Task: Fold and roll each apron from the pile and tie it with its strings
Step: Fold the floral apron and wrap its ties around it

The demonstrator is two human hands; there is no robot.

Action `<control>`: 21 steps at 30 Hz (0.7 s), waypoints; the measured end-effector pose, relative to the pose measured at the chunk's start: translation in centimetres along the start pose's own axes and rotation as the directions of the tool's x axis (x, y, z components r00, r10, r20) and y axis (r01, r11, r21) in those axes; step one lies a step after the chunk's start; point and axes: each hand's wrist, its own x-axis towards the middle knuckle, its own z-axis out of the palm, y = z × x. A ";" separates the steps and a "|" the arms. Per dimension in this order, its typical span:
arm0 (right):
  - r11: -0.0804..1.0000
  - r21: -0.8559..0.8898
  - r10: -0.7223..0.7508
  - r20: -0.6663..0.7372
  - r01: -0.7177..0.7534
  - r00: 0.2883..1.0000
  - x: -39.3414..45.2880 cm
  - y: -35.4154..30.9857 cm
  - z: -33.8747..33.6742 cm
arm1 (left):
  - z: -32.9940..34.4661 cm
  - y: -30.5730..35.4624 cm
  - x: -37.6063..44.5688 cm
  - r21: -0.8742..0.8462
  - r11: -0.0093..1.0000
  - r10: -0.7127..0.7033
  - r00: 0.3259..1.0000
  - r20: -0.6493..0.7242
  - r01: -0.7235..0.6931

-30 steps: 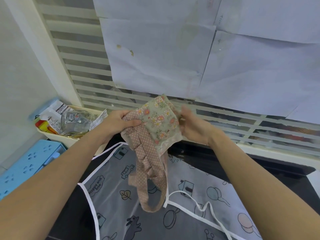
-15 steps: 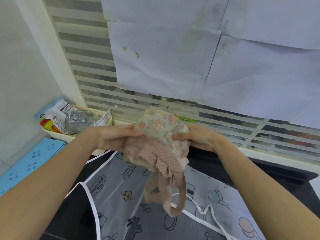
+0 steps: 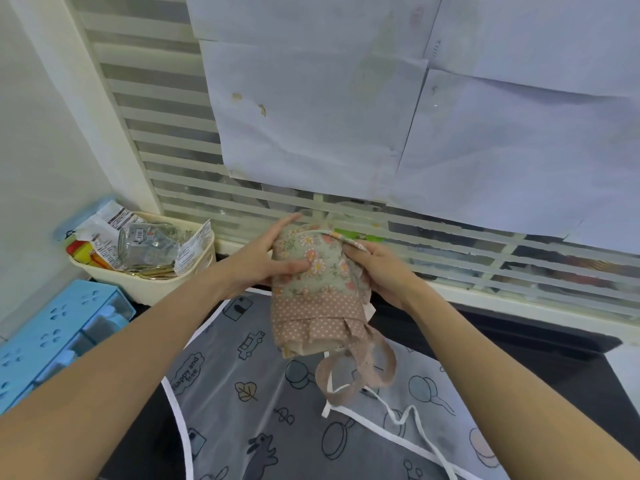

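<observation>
A person's left hand (image 3: pixel 258 261) and right hand (image 3: pixel 382 275) gripped a rolled floral apron (image 3: pixel 313 289) from either side at the centre of the frame, fingers curled around the bundle and its polka-dot strings (image 3: pixel 360 372) dangling below. Beneath it, a grey printed apron (image 3: pixel 277 403) lay spread on the dark counter (image 3: pixel 519 344) across the lower frame. A cream basket (image 3: pixel 162 285) of packets sat at left, beside a blue box (image 3: pixel 52 337).
</observation>
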 end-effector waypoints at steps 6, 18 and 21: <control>0.935 -0.346 -0.138 -0.147 0.080 0.979 0.6 -0.7 1.0 | 0.5 -0.9 -0.1 0.123 0.991 -0.072 0.994 0.085 0.061; 0.968 0.022 0.252 -0.018 -0.252 0.968 0.4 0.6 -0.4 | -0.8 -1.2 0.4 -0.127 0.991 -0.049 0.998 0.034 0.053; 0.957 0.091 0.279 -0.028 -0.276 0.960 0.6 0.4 0.5 | -0.2 -0.5 0.6 -0.159 0.985 -0.059 0.997 0.045 0.066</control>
